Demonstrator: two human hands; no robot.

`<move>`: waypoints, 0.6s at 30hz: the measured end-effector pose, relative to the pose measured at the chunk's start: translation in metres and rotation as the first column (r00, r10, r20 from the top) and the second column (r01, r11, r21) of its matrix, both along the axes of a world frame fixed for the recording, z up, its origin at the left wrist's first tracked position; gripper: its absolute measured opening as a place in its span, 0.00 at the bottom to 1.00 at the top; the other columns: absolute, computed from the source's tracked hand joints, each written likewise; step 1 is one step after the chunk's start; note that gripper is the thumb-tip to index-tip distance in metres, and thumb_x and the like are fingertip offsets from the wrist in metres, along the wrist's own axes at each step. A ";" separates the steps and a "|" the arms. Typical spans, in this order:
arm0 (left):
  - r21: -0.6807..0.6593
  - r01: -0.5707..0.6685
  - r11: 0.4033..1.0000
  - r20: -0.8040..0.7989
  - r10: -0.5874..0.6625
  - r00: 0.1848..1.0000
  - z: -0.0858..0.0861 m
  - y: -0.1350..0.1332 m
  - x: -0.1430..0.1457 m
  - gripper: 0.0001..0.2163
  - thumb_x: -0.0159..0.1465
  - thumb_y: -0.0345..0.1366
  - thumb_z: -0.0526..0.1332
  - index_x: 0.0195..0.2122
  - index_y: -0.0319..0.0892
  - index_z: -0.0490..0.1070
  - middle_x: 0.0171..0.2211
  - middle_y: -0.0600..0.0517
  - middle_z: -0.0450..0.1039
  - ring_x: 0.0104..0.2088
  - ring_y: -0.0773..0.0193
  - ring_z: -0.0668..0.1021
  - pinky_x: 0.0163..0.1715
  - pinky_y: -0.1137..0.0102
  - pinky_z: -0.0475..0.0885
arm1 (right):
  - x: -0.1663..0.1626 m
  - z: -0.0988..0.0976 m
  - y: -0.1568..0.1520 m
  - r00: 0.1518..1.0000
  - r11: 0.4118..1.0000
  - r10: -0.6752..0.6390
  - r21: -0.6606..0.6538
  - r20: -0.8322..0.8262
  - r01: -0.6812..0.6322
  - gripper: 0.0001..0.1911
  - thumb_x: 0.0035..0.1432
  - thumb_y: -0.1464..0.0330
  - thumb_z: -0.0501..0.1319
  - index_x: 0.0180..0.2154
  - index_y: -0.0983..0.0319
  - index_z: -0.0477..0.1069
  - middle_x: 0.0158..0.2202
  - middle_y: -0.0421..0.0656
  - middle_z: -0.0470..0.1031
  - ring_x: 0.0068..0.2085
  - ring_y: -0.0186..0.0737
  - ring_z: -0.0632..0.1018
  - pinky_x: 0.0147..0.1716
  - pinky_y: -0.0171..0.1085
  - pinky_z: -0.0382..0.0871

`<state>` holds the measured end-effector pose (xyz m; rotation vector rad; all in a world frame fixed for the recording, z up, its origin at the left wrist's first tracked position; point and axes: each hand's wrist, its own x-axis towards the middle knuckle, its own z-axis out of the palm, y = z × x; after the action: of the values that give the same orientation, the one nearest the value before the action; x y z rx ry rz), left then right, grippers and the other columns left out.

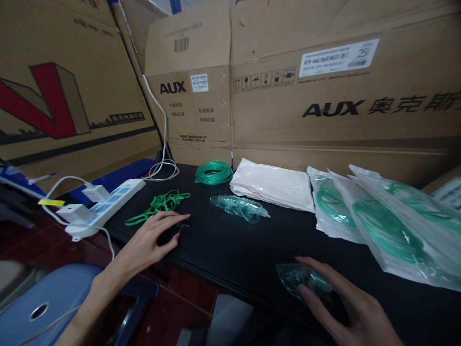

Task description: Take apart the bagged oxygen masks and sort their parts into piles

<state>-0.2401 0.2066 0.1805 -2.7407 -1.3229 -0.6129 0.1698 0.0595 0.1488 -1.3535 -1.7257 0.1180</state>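
My right hand (345, 298) grips a clear green oxygen mask (293, 278) low over the front of the black table (223, 250), with thumb and fingers on either side of it. My left hand (162, 235) rests at the table's left part, its thumb and forefinger apart. Close by its fingertips lies a small thin strip (184, 226), too small to name. Just behind that hand is a tangle of green elastic straps (165, 202). Several more clear green masks (239, 207), nested in a row, lie in the middle of the table.
A coil of green tubing (214, 173) and a stack of white packets (272, 185) stand along the back. Bagged green tubing (389, 230) covers the right side. A white power strip (108, 206) with plugs lies left. Large cardboard boxes (266, 125) wall the back; a blue stool (54, 298) stands lower left.
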 end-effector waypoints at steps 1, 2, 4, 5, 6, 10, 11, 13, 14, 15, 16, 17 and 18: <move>0.009 -0.016 1.000 -0.002 0.016 1.000 0.000 0.000 0.000 0.22 0.71 0.44 0.59 0.65 0.49 0.68 0.60 0.48 0.75 0.59 0.54 0.75 0.61 0.59 0.70 | 0.000 0.000 0.000 1.000 1.000 0.005 0.004 0.000 -0.005 0.17 0.63 0.60 0.67 0.53 0.52 0.78 0.47 0.38 0.86 0.43 0.38 0.87 0.44 0.24 0.77; 0.018 -0.039 0.999 -0.007 0.039 0.999 0.001 0.001 0.001 0.24 0.70 0.45 0.59 0.66 0.47 0.66 0.61 0.47 0.74 0.60 0.52 0.74 0.61 0.57 0.69 | 0.000 0.000 0.000 1.000 1.000 0.010 0.005 -0.001 -0.010 0.16 0.63 0.60 0.67 0.53 0.52 0.77 0.47 0.38 0.86 0.43 0.38 0.87 0.44 0.24 0.77; 0.025 -0.102 0.994 -0.035 0.103 0.994 0.002 0.002 0.005 0.27 0.69 0.49 0.60 0.67 0.46 0.65 0.62 0.45 0.72 0.60 0.49 0.74 0.61 0.53 0.68 | 0.000 0.001 0.000 1.000 1.000 0.019 0.005 -0.003 -0.018 0.16 0.63 0.61 0.67 0.53 0.52 0.77 0.46 0.38 0.86 0.43 0.38 0.87 0.43 0.23 0.78; 0.024 -0.138 0.990 -0.057 0.139 0.989 0.003 0.003 0.007 0.28 0.68 0.51 0.60 0.67 0.45 0.66 0.62 0.44 0.73 0.60 0.47 0.74 0.60 0.51 0.68 | 0.000 0.001 0.000 1.000 1.000 0.021 0.004 -0.006 -0.021 0.16 0.63 0.61 0.67 0.53 0.52 0.77 0.46 0.38 0.86 0.42 0.38 0.87 0.42 0.23 0.78; 0.020 -0.173 0.985 -0.082 0.174 0.981 0.005 0.005 0.010 0.28 0.68 0.52 0.60 0.66 0.45 0.67 0.60 0.43 0.74 0.59 0.46 0.74 0.59 0.50 0.68 | 0.000 0.001 0.000 1.000 1.000 0.022 0.004 -0.008 -0.022 0.16 0.63 0.61 0.67 0.52 0.52 0.77 0.46 0.38 0.86 0.42 0.38 0.87 0.42 0.23 0.78; 0.010 -0.264 0.965 -0.155 0.262 0.952 0.013 0.009 0.020 0.22 0.69 0.49 0.57 0.58 0.45 0.75 0.54 0.43 0.78 0.55 0.43 0.76 0.55 0.47 0.69 | 0.001 0.001 -0.001 1.000 1.000 0.019 -0.011 -0.021 -0.019 0.16 0.62 0.61 0.67 0.52 0.52 0.78 0.45 0.38 0.86 0.42 0.38 0.87 0.42 0.24 0.78; 0.012 -0.272 0.962 -0.159 0.271 0.950 0.014 0.010 0.022 0.20 0.69 0.48 0.57 0.56 0.45 0.76 0.53 0.44 0.79 0.54 0.44 0.76 0.54 0.48 0.69 | 0.001 0.001 -0.001 0.999 1.000 0.019 -0.016 -0.026 -0.020 0.16 0.62 0.61 0.67 0.52 0.53 0.78 0.45 0.38 0.86 0.42 0.38 0.87 0.42 0.24 0.78; 0.017 -0.281 0.960 -0.152 0.280 0.948 0.018 0.010 0.026 0.18 0.68 0.46 0.57 0.51 0.45 0.79 0.50 0.45 0.80 0.52 0.44 0.77 0.52 0.49 0.69 | 0.000 0.001 -0.001 0.999 1.000 0.021 -0.017 -0.037 -0.022 0.16 0.63 0.61 0.67 0.52 0.53 0.78 0.46 0.38 0.86 0.42 0.38 0.87 0.43 0.24 0.78; 0.019 -0.286 0.958 -0.147 0.285 0.947 0.019 0.009 0.028 0.17 0.68 0.46 0.57 0.49 0.45 0.79 0.48 0.46 0.80 0.52 0.44 0.77 0.52 0.50 0.69 | 0.000 0.000 -0.001 0.999 1.000 0.020 -0.012 -0.041 -0.020 0.16 0.62 0.61 0.67 0.52 0.53 0.78 0.46 0.38 0.86 0.42 0.37 0.87 0.44 0.24 0.78; 0.022 -0.291 0.956 -0.144 0.291 0.946 0.020 0.009 0.030 0.16 0.68 0.45 0.56 0.47 0.46 0.80 0.47 0.47 0.81 0.51 0.44 0.77 0.51 0.50 0.69 | -0.001 0.000 -0.002 0.999 1.000 0.018 -0.007 -0.043 -0.018 0.17 0.62 0.61 0.67 0.52 0.52 0.77 0.46 0.37 0.86 0.42 0.37 0.87 0.44 0.24 0.77; 0.026 -0.297 0.955 -0.143 0.298 0.944 0.020 0.009 0.031 0.15 0.68 0.45 0.56 0.45 0.46 0.80 0.46 0.47 0.81 0.51 0.44 0.77 0.51 0.50 0.69 | -0.001 0.000 -0.002 0.999 1.000 0.016 -0.008 -0.043 -0.016 0.17 0.62 0.61 0.68 0.53 0.52 0.77 0.47 0.37 0.86 0.43 0.37 0.87 0.45 0.24 0.77; 0.031 -0.302 0.953 -0.145 0.304 0.942 0.021 0.009 0.033 0.15 0.68 0.44 0.55 0.44 0.46 0.79 0.45 0.48 0.81 0.50 0.44 0.77 0.51 0.50 0.68 | -0.001 0.000 -0.002 0.999 1.000 0.015 -0.012 -0.042 -0.015 0.17 0.62 0.61 0.68 0.53 0.52 0.77 0.47 0.37 0.86 0.43 0.36 0.87 0.45 0.23 0.77; 0.037 -0.307 0.951 -0.148 0.309 0.939 0.021 0.009 0.034 0.14 0.68 0.44 0.55 0.43 0.46 0.79 0.45 0.48 0.81 0.50 0.44 0.77 0.51 0.50 0.68 | -0.001 -0.001 -0.002 0.999 1.000 0.014 -0.022 -0.040 -0.015 0.17 0.62 0.62 0.68 0.53 0.52 0.77 0.47 0.37 0.86 0.43 0.36 0.87 0.45 0.23 0.77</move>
<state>-0.2061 0.2156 0.2014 -2.4338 -1.6525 -0.3781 0.1692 0.0572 0.1481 -1.3464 -1.7057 0.1724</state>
